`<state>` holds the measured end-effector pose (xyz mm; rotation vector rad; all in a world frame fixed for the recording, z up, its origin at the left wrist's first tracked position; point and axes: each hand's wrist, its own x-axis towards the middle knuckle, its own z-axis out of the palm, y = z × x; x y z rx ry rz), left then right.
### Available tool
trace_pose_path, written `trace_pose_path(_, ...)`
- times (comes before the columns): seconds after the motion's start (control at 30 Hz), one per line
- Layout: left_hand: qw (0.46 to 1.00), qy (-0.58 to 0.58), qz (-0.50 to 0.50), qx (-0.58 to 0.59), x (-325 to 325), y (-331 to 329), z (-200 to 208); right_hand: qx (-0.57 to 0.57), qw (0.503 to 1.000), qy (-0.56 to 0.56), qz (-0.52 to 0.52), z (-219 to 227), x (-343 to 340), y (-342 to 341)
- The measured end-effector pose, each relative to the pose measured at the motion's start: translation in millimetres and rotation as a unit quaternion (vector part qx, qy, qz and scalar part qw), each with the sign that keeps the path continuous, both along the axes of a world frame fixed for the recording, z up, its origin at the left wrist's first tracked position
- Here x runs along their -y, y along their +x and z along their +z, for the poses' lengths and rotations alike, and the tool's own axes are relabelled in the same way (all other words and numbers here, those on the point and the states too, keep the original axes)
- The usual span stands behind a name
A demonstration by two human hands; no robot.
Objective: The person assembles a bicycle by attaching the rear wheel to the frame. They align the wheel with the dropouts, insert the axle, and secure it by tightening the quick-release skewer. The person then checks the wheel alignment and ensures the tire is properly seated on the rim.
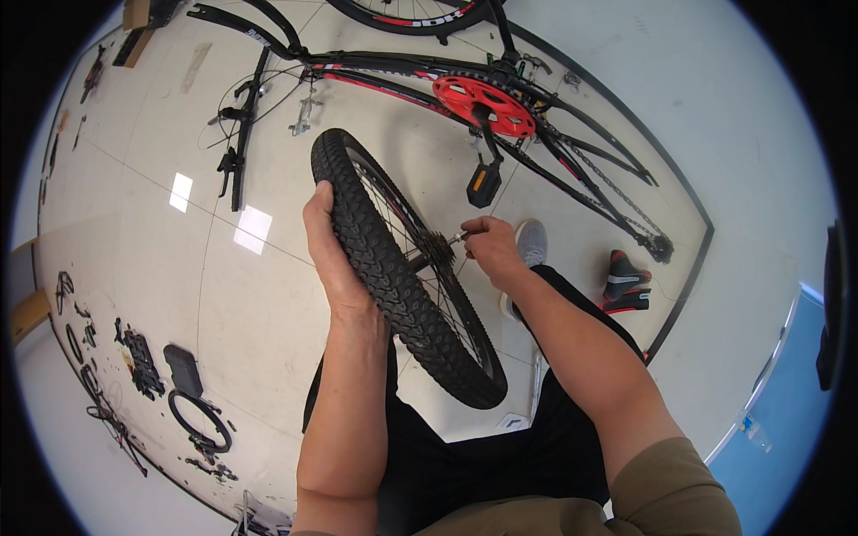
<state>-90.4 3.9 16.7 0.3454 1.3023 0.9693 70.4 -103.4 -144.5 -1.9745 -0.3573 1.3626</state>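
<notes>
A bicycle wheel with a black knobby tyre (380,259) stands tilted in front of me, above my lap. My left hand (332,259) is wrapped around the tyre's left side, thumb on the outer tread and the other fingers hidden behind it. On the wheel's right face, the dark cassette (437,250) surrounds the hub. A short silver axle end (458,238) sticks out from it, and the closed fingers of my right hand (494,247) pinch its tip. Whether a separate small part is between those fingers cannot be made out.
Beyond the wheel lies a black-and-red bicycle frame (384,79) with a red chainring (460,96) and a pedal (483,185). A handlebar (239,147) lies left, a saddle (623,277) right. Another wheel (407,20) is at the far edge. Several loose parts and a black ring (198,420) lie lower left.
</notes>
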Motion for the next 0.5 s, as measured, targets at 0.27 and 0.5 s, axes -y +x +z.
trace_pose_path(0.27,1.000,-0.010,0.010,0.006,1.6,1.5,3.3,-0.024,0.999,-0.047,-0.006,16.1,-6.3,-2.6)
trace_pose_path(0.5,1.000,0.002,0.003,0.015,1.1,2.4,5.3,-0.004,0.998,-0.046,-0.041,10.6,-5.1,-5.4)
